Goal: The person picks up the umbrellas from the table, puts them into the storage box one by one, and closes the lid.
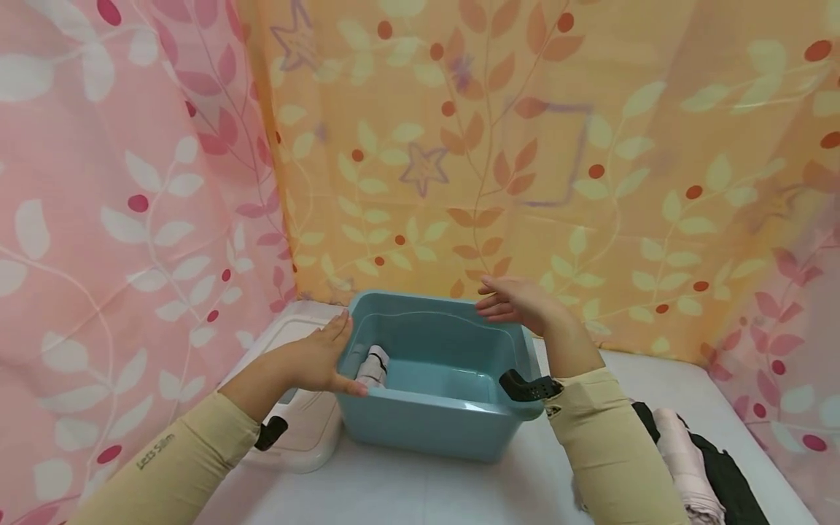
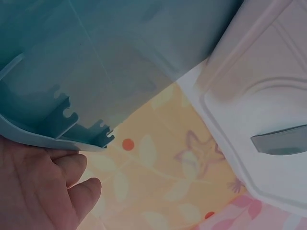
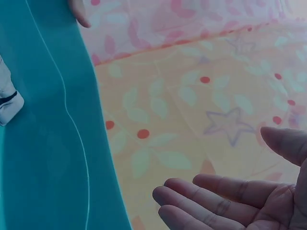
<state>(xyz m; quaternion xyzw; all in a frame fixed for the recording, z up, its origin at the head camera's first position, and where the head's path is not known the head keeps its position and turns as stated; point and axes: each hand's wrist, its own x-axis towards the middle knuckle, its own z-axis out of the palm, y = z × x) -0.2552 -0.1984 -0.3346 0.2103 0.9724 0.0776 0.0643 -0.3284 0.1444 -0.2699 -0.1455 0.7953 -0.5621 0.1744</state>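
Blue plastic forms the tub (image 1: 429, 434) on the white tabletop (image 1: 407, 496); a rolled pale cloth (image 1: 372, 367) sits inside, left. The left hand (image 1: 318, 357) touches that rim, thumb spread wide; the right hand (image 1: 518, 302), fingers extended, holds nothing near the far rim. "Lets Slim" marks the left sleeve (image 1: 160, 456).

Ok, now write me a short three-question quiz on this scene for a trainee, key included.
1. True or false: the small rolled bundle lies inside the blue bin, toward its left end.
2. Which one touches the blue bin: the left hand or the right hand?
3. What lies on the table to the right of the blue bin?
A) a pair of shoes
B) a stack of plates
C) black and pale pink cloth

Key: 1. True. 2. The left hand. 3. C.
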